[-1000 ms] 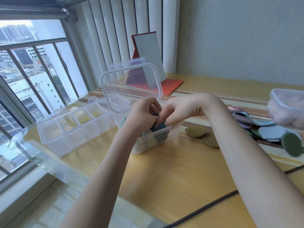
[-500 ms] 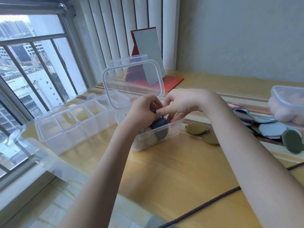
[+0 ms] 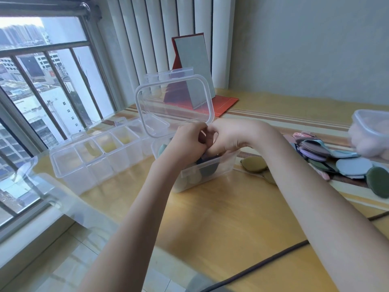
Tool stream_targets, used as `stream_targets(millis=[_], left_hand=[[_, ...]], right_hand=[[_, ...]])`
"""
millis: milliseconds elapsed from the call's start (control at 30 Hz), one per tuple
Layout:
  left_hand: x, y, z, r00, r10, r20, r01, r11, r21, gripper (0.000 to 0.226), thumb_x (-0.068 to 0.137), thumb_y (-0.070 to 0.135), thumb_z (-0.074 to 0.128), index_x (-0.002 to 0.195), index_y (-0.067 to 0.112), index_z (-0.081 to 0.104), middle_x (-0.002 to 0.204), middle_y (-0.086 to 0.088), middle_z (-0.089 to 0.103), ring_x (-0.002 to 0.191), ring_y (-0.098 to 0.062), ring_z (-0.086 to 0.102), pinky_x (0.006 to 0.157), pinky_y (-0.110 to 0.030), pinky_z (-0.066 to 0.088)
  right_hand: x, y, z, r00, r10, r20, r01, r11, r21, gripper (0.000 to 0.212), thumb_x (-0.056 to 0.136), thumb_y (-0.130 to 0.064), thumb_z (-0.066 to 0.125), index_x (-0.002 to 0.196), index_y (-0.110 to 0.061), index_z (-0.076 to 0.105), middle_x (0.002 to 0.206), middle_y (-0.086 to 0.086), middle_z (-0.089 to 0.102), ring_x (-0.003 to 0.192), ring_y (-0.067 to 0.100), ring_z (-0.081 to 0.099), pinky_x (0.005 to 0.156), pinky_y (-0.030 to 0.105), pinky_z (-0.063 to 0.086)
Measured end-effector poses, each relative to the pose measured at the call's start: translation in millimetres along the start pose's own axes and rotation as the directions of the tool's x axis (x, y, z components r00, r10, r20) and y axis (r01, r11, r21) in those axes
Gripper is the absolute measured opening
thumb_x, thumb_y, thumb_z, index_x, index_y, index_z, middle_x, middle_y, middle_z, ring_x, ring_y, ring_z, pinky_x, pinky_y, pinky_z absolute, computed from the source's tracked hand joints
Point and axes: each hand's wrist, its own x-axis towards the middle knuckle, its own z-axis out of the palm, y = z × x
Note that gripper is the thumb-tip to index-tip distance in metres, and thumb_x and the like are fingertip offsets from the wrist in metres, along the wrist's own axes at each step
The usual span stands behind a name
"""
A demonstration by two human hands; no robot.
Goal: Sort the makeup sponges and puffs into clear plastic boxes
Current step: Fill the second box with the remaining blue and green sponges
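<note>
Both hands have risen a little since the earlier frame and now meet above the box mouth instead of pressing down into it. My left hand (image 3: 187, 142) and right hand (image 3: 226, 137) touch at the fingertips, fingers curled, over the box (image 3: 219, 167). Something dark sits between them, perhaps a puff, but motion blur hides it and I cannot tell what either hand holds.

Inside the box, puffs (image 3: 207, 168) stand on edge, packed close, under the raised lid (image 3: 174, 106). To do this step well, I judge each puff should go in on edge against its neighbours, with one hand keeping the row from toppling.

More loose puffs (image 3: 345, 163) lie piled on the table (image 3: 221, 218) to the right, well apart from the box. A divided organiser (image 3: 99, 159) stands just left of it.
</note>
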Motion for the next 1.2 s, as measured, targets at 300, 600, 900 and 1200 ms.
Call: stream_targets(millis=[300, 600, 900, 1200], left_hand=[[1.1, 7.0, -6.3, 0.991, -0.048, 0.127, 0.047, 0.999, 0.012, 0.03, 0.068, -0.006, 0.064, 0.09, 0.014, 0.06, 0.072, 0.007, 0.061, 0.073, -0.013, 0.056, 0.061, -0.028, 0.049], [3.7, 9.0, -9.7, 0.983, 0.002, 0.185, -0.046, 0.972, 0.231, 0.021, 0.079, 0.009, 0.062, 0.098, 0.003, 0.067, 0.101, -0.012, 0.068, 0.094, -0.027, 0.059, 0.078, -0.03, 0.045], [-17.3, -7.0, -31.3, 0.997, -0.014, -0.074, -0.001, 0.981, -0.195, 0.022, 0.083, -0.004, 0.061, 0.097, 0.014, 0.065, 0.098, -0.003, 0.071, 0.089, -0.011, 0.066, 0.083, -0.024, 0.054], [-57.5, -30.0, -4.3, 0.787, -0.35, -0.508, 0.043, 0.853, -0.521, 0.016, 0.095, 0.014, 0.049, 0.11, 0.019, 0.049, 0.116, 0.005, 0.056, 0.112, -0.011, 0.051, 0.096, -0.026, 0.038]], right_hand=[[-0.3, -3.2, 0.9, 0.995, 0.095, -0.022, -0.094, 0.995, 0.025, 0.037, 0.076, -0.027, 0.081, 0.101, -0.013, 0.058, 0.097, 0.006, 0.066, 0.082, 0.019, 0.07, 0.065, 0.029, 0.056], [7.3, -5.4, 9.1, 0.987, 0.162, -0.003, -0.158, 0.961, -0.227, 0.036, 0.081, -0.025, 0.076, 0.108, -0.01, 0.058, 0.098, 0.005, 0.063, 0.086, 0.024, 0.063, 0.065, 0.029, 0.049], [5.6, -3.2, 4.7, 0.964, 0.194, -0.179, -0.2, 0.98, -0.012, 0.019, 0.097, -0.015, 0.054, 0.107, -0.002, 0.064, 0.1, 0.014, 0.07, 0.087, 0.027, 0.071, 0.08, 0.038, 0.059], [6.7, -7.4, 12.2, 0.987, 0.141, -0.079, -0.142, 0.99, -0.005, 0.04, 0.095, -0.041, 0.055, 0.109, -0.005, 0.066, 0.1, 0.012, 0.07, 0.086, 0.025, 0.067, 0.067, 0.032, 0.052]])
